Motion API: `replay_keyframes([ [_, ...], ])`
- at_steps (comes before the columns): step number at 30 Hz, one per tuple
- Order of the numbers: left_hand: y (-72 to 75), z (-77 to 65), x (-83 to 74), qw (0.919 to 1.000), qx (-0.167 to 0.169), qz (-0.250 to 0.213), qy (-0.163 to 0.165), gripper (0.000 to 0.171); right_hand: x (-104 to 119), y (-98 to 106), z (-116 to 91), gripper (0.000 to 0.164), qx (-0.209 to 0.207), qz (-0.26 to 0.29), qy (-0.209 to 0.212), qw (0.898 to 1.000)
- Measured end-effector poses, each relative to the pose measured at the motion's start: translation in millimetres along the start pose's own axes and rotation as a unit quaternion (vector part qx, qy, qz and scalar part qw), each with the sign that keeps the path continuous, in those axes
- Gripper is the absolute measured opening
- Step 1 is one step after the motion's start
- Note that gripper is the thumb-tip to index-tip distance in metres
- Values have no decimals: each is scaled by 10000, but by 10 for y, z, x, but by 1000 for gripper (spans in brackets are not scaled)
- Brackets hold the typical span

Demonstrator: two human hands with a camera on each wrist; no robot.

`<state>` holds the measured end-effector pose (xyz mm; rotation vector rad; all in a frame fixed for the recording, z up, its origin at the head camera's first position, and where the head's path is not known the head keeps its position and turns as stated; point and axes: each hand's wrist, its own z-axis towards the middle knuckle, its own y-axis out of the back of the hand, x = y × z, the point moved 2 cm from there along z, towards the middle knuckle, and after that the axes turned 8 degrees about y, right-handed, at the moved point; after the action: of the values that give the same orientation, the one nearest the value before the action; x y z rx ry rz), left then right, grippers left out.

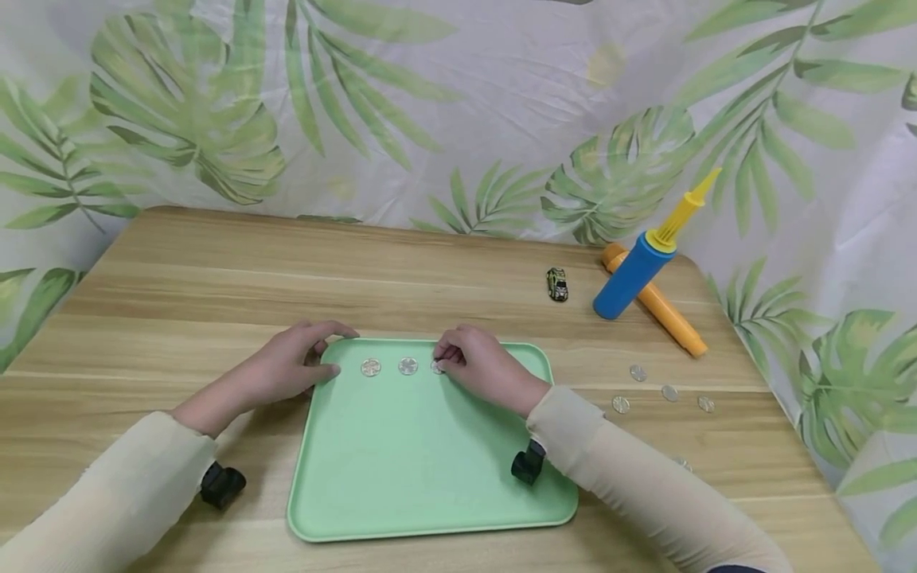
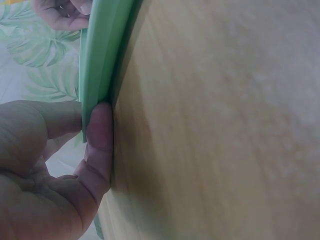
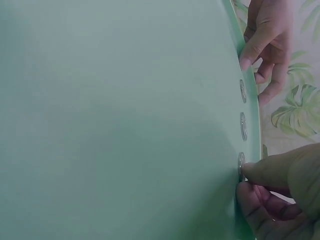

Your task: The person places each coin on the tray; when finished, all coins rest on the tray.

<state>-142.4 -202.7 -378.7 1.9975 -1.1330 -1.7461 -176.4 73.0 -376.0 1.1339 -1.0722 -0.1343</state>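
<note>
A light green tray [image 1: 423, 454] lies on the wooden table. Along its far edge are silver coins: one coin [image 1: 370, 367] at the left, a second coin [image 1: 407, 366] beside it, and a third coin [image 3: 241, 166] under the right hand's fingertips. The right hand [image 1: 481, 364] pinches this third coin between thumb and finger at the tray's surface. At the far left corner the left hand [image 1: 290, 362] holds the tray's rim. In the left wrist view, the rim [image 2: 102, 65] sits between the left thumb and fingers [image 2: 100, 130].
Right of the tray, several loose coins [image 1: 669, 393] lie on the table [image 1: 236, 278], one partly covered by the right sleeve. Farther back are a small toy car [image 1: 556, 284], a blue-and-yellow hand pump [image 1: 634, 274] and an orange tube-shaped object [image 1: 669, 318]. Leaf-patterned cloth [image 1: 501, 95] hangs behind.
</note>
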Motion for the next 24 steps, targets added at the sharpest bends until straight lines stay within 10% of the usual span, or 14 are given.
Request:
replay_keyframes([
  [24, -7, -17, -17, 10000, -43, -61, 35, 48, -475, 633, -867, 20, -597, 561, -548, 9951],
])
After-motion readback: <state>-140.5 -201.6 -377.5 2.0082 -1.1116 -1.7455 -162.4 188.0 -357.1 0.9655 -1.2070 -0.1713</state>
